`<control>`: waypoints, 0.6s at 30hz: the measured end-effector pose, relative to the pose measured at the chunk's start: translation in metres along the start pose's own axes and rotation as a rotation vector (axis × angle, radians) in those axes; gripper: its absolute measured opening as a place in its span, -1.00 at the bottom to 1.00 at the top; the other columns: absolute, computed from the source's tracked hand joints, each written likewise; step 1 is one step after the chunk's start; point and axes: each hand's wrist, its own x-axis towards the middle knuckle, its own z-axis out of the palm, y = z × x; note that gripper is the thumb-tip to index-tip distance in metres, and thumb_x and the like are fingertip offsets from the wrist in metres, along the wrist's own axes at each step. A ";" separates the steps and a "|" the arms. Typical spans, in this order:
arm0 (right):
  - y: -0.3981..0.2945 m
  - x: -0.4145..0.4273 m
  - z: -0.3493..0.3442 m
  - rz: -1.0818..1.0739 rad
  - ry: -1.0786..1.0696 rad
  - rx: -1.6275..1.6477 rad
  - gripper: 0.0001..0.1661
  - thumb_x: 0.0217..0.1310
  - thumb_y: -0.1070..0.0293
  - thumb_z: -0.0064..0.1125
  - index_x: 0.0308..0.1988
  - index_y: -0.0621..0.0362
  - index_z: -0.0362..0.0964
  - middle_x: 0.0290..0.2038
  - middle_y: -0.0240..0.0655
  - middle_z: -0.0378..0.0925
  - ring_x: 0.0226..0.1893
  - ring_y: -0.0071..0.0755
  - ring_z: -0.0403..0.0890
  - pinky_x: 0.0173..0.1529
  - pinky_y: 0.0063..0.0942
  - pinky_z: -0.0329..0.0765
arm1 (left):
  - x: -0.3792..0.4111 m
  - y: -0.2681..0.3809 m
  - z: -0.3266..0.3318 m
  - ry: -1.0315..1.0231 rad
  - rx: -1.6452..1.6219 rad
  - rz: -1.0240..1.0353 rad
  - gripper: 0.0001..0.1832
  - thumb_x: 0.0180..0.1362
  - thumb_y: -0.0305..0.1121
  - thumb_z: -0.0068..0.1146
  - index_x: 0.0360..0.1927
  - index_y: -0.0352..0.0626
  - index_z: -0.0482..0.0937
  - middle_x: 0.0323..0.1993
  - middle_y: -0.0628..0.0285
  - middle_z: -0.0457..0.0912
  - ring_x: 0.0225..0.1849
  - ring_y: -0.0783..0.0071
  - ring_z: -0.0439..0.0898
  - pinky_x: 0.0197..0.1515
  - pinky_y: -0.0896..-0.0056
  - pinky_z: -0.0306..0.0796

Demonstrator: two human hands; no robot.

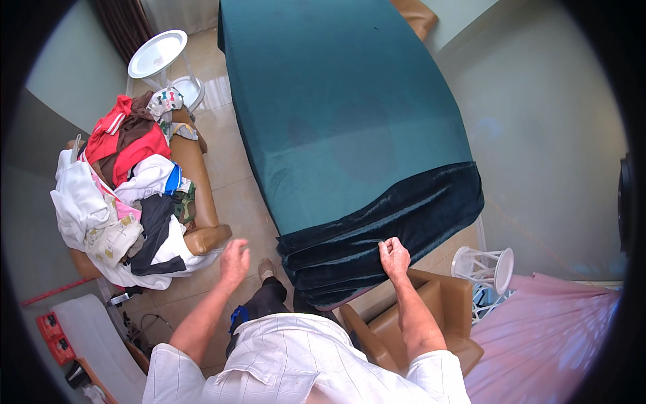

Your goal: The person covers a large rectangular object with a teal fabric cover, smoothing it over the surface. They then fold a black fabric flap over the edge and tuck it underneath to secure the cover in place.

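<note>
A teal-green cloth (348,101) lies over a long, flat piece of furniture in front of me. At its near end is a band of dark velvet (429,212), gathered in long creases and hanging over the edge. My right hand (395,256) pinches this velvet between thumb and fingers, close to the middle of the band. Off to the left of the cloth, my left hand (235,262) is raised above the floor. Its fingers are loosely curled and slightly apart, with nothing visible in them.
To the left, a brown armchair (194,187) bears a heap of mixed clothes (136,151). Beyond it stands a round white side table (161,48). Another brown armchair (434,313) is close on my right, near a small white stand (482,267) and a pink drape (545,333).
</note>
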 end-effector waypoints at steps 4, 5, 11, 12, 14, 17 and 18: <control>-0.004 -0.001 0.000 -0.013 0.002 0.031 -0.73 0.31 0.17 0.42 -0.32 0.08 0.53 -0.50 -0.30 0.64 -0.45 -0.18 0.66 -0.22 -0.23 0.59 | 0.044 0.104 0.025 0.040 -0.042 0.402 -0.80 0.24 -0.46 0.30 -0.08 -0.16 0.63 -0.18 0.07 0.68 -0.09 0.00 0.67 0.00 0.05 0.53; -0.004 0.000 0.000 -0.011 0.004 0.036 -0.73 0.31 0.17 0.42 -0.32 0.08 0.54 -0.49 -0.30 0.64 -0.44 -0.18 0.66 -0.22 -0.23 0.59 | 0.055 0.121 0.034 -0.001 -0.012 0.495 -0.80 0.24 -0.44 0.31 -0.08 -0.16 0.63 -0.18 0.08 0.68 -0.08 0.02 0.66 0.00 0.05 0.52; -0.006 0.000 -0.001 -0.010 -0.002 0.032 -0.74 0.30 0.14 0.40 -0.29 0.06 0.56 -0.44 -0.25 0.69 -0.34 -0.06 0.73 -0.16 -0.17 0.62 | 0.084 0.188 0.078 -0.404 0.534 0.472 -0.72 0.19 -0.24 0.44 -0.14 -0.13 0.63 -0.15 0.08 0.69 -0.01 0.05 0.64 0.05 0.03 0.40; -0.005 0.000 0.001 -0.020 0.016 0.033 -0.75 0.30 0.14 0.40 -0.30 0.05 0.56 -0.44 -0.25 0.69 -0.34 -0.04 0.73 -0.18 -0.14 0.61 | 0.088 0.189 0.082 -0.436 0.553 0.434 -0.71 0.17 -0.21 0.46 -0.17 -0.11 0.63 -0.16 0.08 0.70 0.02 0.04 0.65 0.03 0.03 0.39; -0.001 0.000 0.001 -0.011 0.003 0.051 -0.75 0.31 0.11 0.38 -0.28 0.02 0.57 -0.42 -0.23 0.71 -0.30 0.02 0.74 -0.14 -0.08 0.61 | 0.095 0.189 0.087 -0.522 0.495 0.301 -0.73 0.18 -0.22 0.45 -0.18 -0.10 0.63 -0.16 0.07 0.70 0.01 0.02 0.65 0.01 0.01 0.42; 0.002 -0.003 0.003 -0.033 0.050 0.076 -0.76 0.28 0.15 0.40 -0.32 0.03 0.55 -0.48 -0.27 0.68 -0.37 -0.05 0.73 -0.21 -0.13 0.61 | 0.098 0.188 0.088 -0.478 0.398 0.261 -0.74 0.24 -0.22 0.39 -0.16 -0.13 0.61 -0.18 0.01 0.71 -0.04 -0.08 0.67 0.02 -0.04 0.49; -0.001 -0.003 0.001 -0.028 0.043 0.086 -0.76 0.28 0.15 0.40 -0.32 0.03 0.55 -0.48 -0.27 0.67 -0.37 -0.05 0.73 -0.21 -0.12 0.61 | 0.097 0.186 0.088 -0.417 0.346 0.269 -0.73 0.25 -0.21 0.38 -0.16 -0.15 0.61 -0.19 0.00 0.71 -0.05 -0.09 0.67 0.03 -0.04 0.51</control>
